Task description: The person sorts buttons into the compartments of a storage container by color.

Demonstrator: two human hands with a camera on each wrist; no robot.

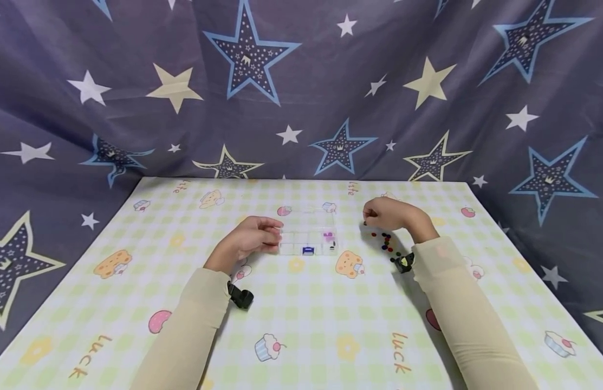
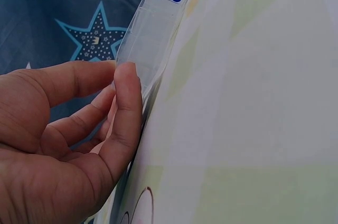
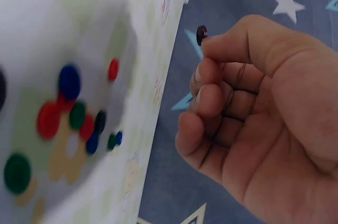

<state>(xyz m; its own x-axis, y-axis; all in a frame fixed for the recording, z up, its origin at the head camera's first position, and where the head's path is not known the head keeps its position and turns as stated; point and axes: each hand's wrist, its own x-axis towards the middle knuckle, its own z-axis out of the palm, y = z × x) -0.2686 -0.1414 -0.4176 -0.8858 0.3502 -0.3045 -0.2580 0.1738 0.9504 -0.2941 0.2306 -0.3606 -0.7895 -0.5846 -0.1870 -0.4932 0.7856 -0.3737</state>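
A clear plastic compartment box (image 1: pixel 308 234) with a blue clasp (image 1: pixel 308 249) lies open on the table's middle. My left hand (image 1: pixel 256 236) holds its left end, thumb and fingers against the clear wall (image 2: pixel 145 39). My right hand (image 1: pixel 385 213) hovers to the right of the box and pinches a small dark button (image 3: pixel 201 35) between thumb and fingertips. Below that hand lies a scatter of small red, blue, green and black buttons (image 1: pixel 385 241), also seen as the button pile (image 3: pixel 79 115) in the right wrist view. A pink piece (image 1: pixel 328 235) sits in a right-hand compartment.
The table (image 1: pixel 301 325) wears a green-and-yellow checked cloth with cartoon prints. A star-patterned dark curtain (image 1: pixel 301 86) hangs behind and at both sides. Black wrist camera mounts (image 1: pixel 241 296) sit on both sleeves.
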